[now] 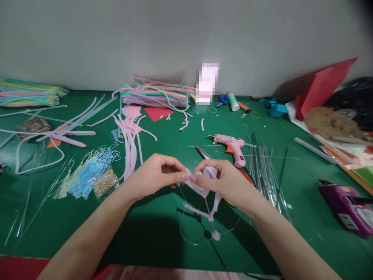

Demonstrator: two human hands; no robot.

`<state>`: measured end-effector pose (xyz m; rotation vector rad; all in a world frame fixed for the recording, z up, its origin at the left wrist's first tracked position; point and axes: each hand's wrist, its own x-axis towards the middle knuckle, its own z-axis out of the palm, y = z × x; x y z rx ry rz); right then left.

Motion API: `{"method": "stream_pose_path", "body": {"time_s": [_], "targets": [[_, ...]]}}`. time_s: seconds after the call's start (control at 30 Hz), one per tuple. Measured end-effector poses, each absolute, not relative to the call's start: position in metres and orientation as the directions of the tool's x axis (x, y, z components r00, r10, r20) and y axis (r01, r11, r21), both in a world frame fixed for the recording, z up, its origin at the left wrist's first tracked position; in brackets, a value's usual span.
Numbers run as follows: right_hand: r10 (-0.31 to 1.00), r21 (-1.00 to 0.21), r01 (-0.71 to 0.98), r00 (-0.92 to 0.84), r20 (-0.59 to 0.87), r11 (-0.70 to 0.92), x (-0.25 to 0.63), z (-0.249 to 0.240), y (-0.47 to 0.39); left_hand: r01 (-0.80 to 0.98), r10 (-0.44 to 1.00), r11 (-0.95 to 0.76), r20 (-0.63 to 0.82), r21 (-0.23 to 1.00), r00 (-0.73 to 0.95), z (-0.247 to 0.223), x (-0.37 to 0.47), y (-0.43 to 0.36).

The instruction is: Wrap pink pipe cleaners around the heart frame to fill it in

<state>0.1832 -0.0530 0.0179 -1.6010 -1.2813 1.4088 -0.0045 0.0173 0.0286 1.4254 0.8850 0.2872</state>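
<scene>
Between my two hands is a pale pink-lilac pipe-cleaner flower (199, 189) on a thin metal stem. Thumb and fingertips of my left hand (163, 175) pinch its left edge. My right hand (223, 179) has its fingers closed round the upper right side and hides part of it. Below the flower, a pipe-cleaner piece (198, 210) branches off the stem, and a small pink ball (216, 235) sits at the lower end. A fine transparent thread (181, 229) loops down beneath my hands. Scissors (203, 152) lie just beyond my right hand, their handles partly covered by it.
Behind my right hand lies a pink glue gun (230, 146), with metal wires (268, 175) beside it. Blue tassels (90, 173), a bag of gold beads (105, 182) and loose pink pipe cleaners (129, 151) are at left. A purple power strip (346, 206) sits far right.
</scene>
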Motion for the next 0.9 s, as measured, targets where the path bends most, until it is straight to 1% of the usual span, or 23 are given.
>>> {"method": "stream_pose_path", "body": {"time_s": [0.1,0.2,0.3,0.43,0.57,0.77,0.9], "targets": [[0.940,-0.905,0.281,-0.023,-0.340,-0.320,0.182,0.017,-0.053,0.321,0.667,0.178,-0.354,0.930,0.656,0.028,-0.004,0.017],[0.952,-0.907,0.305,-0.005,-0.307,-0.291,0.181,0.019,-0.051,0.340,0.676,0.145,-0.344,0.929,0.652,0.027,-0.002,0.017],[0.952,-0.901,0.320,0.012,-0.305,-0.292,0.180,0.020,-0.050,0.384,0.717,0.053,-0.303,0.922,0.628,0.027,0.000,0.016],[0.932,-0.876,0.331,0.031,-0.362,-0.351,0.180,0.021,-0.049,0.440,0.758,-0.074,-0.236,0.895,0.608,0.025,-0.001,0.012],[0.922,-0.869,0.321,0.040,-0.384,-0.376,0.180,0.021,-0.047,0.450,0.773,-0.134,-0.191,0.883,0.605,0.026,-0.001,0.011],[0.934,-0.898,0.270,0.013,-0.357,-0.347,0.180,0.021,-0.046,0.432,0.765,-0.214,-0.125,0.876,0.631,0.031,-0.001,0.009],[0.930,-0.904,0.235,-0.008,-0.368,-0.356,0.183,0.020,-0.048,0.421,0.752,-0.322,-0.041,0.848,0.658,0.034,-0.001,0.007]]}}
